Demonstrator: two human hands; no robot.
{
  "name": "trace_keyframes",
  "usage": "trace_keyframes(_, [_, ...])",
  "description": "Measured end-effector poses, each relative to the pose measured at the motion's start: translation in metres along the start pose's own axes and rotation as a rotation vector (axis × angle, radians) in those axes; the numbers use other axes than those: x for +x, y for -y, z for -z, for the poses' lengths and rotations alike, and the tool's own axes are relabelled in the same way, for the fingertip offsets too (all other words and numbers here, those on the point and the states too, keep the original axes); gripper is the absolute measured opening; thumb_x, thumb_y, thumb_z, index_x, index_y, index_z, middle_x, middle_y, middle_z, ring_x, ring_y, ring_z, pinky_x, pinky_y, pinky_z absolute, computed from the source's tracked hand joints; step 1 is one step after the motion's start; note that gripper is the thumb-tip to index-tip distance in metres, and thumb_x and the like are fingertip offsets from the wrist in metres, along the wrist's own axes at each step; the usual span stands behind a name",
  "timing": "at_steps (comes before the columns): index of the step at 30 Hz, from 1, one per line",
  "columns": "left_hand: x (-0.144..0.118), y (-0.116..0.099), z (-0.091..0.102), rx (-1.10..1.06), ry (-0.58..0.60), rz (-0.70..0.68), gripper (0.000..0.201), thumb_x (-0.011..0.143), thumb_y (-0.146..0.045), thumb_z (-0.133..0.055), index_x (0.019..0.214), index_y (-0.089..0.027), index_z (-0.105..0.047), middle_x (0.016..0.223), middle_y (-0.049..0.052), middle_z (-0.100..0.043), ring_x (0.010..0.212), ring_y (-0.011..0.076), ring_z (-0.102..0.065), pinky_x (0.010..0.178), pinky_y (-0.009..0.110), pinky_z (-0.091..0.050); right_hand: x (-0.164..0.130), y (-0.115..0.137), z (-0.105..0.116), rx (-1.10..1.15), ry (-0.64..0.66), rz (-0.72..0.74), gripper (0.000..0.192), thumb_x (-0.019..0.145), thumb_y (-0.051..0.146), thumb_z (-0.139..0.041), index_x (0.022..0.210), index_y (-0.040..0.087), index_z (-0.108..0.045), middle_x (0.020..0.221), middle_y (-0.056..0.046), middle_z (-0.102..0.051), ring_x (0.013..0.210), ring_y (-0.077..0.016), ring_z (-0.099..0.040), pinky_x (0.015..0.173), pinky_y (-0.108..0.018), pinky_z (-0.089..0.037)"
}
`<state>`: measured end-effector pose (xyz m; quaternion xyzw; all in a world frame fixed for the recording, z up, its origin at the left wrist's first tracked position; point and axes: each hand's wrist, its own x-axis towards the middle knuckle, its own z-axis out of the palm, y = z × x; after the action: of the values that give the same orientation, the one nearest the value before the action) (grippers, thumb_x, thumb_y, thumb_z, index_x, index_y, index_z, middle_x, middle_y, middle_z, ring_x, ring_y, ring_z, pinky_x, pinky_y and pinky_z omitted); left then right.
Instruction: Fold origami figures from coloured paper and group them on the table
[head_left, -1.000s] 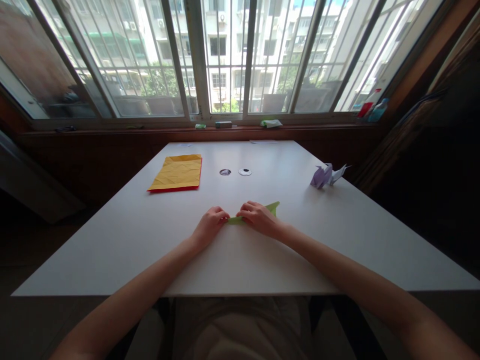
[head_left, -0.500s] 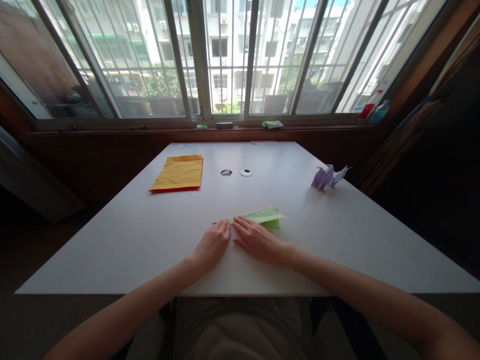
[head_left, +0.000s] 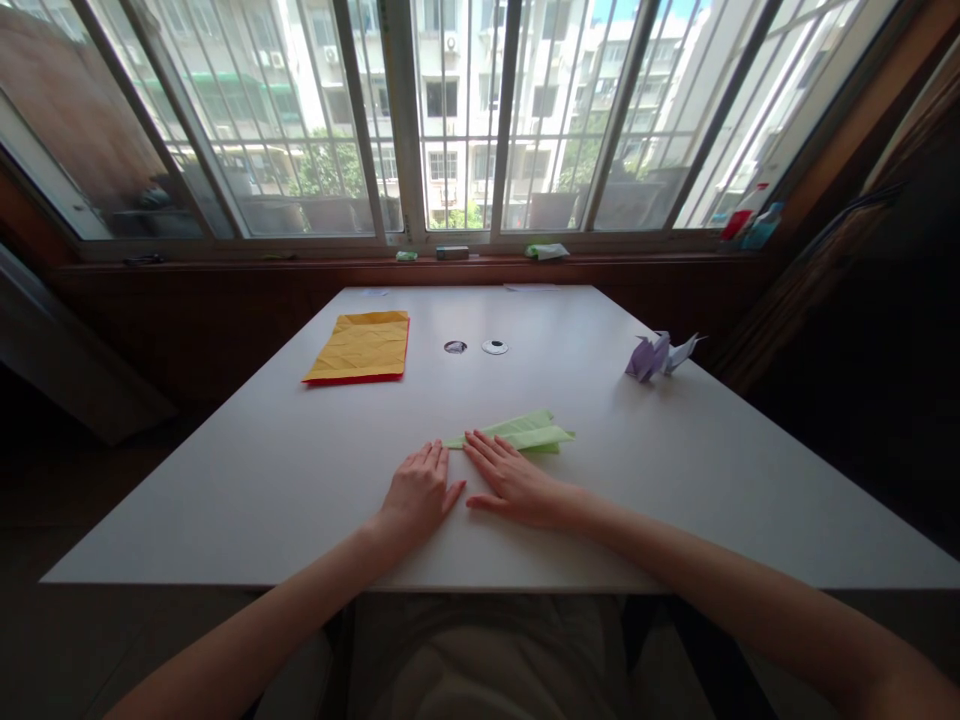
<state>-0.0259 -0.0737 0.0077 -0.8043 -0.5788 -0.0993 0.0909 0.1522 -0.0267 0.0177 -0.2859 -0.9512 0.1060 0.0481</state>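
Nearby: both hands flat, open, left grip (head_left: 417, 492), right grip (head_left: 510, 480) touching green paper (head_left: 517, 433); yellow sheet (head_left: 362, 345) far.

Both hands, left hand (head_left: 417, 493) and right hand (head_left: 513, 484), lie flat, fingers extended, side by side.

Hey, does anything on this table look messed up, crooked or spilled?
Nothing is spilled or broken. The yellow sheet looks crumpled and lies askew on the white table. The green folded paper lies flat by the right hand; the left hand rests beside it.
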Motion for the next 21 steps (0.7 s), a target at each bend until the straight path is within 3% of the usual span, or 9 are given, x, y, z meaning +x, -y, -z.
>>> trace_keyframes(4, [0.001,0.002,0.001,0.003,0.024,-0.012,0.045,0.083,-0.035,-0.038,0.114,-0.004,-0.049,0.119,0.02,-0.051,0.11,0.0263,-0.048,0.091,0.037,-0.038,-0.009,-0.01,0.001,-0.015,0.001,-0.039,0.079,0.079,0.062,-0.026,0.136,0.007,-0.017,0.141,-0.016,-0.013,0.131,-0.0241,-0.009,0.106,-0.041,-0.014])
trace_keyframes(9, [0.0,-0.001,0.002,0.005,0.041,-0.004,0.046,0.084,-0.035,-0.038,0.115,-0.002,-0.047,0.121,0.02,-0.049,0.111,0.0271,-0.047,0.09,0.037,-0.037,-0.04,-0.039,0.005,-0.091,-0.012,-0.205,0.077,0.08,0.061,-0.026,0.136,0.008,-0.018,0.141,-0.016,-0.014,0.13,-0.0253,-0.012,0.105,-0.042,-0.019])
trace_keyframes(12, [0.006,0.0,0.008,-0.005,0.039,-0.004,0.039,0.085,-0.035,-0.036,0.105,-0.007,-0.053,0.11,0.018,-0.056,0.102,0.0256,-0.052,0.084,0.036,-0.04,-0.057,-0.055,0.006,-0.128,-0.019,-0.253,0.075,0.08,0.061,-0.024,0.136,0.011,-0.017,0.141,-0.015,-0.016,0.13,-0.025,-0.014,0.104,-0.042,-0.021])
trace_keyframes(16, [0.032,0.007,0.016,-0.035,0.081,0.084,0.041,0.087,-0.039,-0.027,0.078,-0.014,-0.058,0.073,0.008,-0.063,0.072,0.0204,-0.059,0.067,0.032,-0.041,-0.063,-0.062,0.004,-0.152,-0.026,-0.247,0.077,0.08,0.061,-0.024,0.136,0.01,-0.017,0.141,-0.015,-0.015,0.13,-0.0248,-0.014,0.105,-0.041,-0.021])
trace_keyframes(21, [0.071,0.015,0.006,-0.318,0.114,0.095,0.026,0.078,-0.041,-0.048,0.086,-0.019,-0.057,0.087,0.003,-0.061,0.078,0.0158,-0.056,0.062,0.024,-0.039,-0.061,-0.059,0.004,-0.169,-0.041,-0.234,0.078,0.079,0.062,-0.024,0.136,0.008,-0.018,0.141,-0.015,-0.016,0.13,-0.0255,-0.015,0.104,-0.041,-0.022])
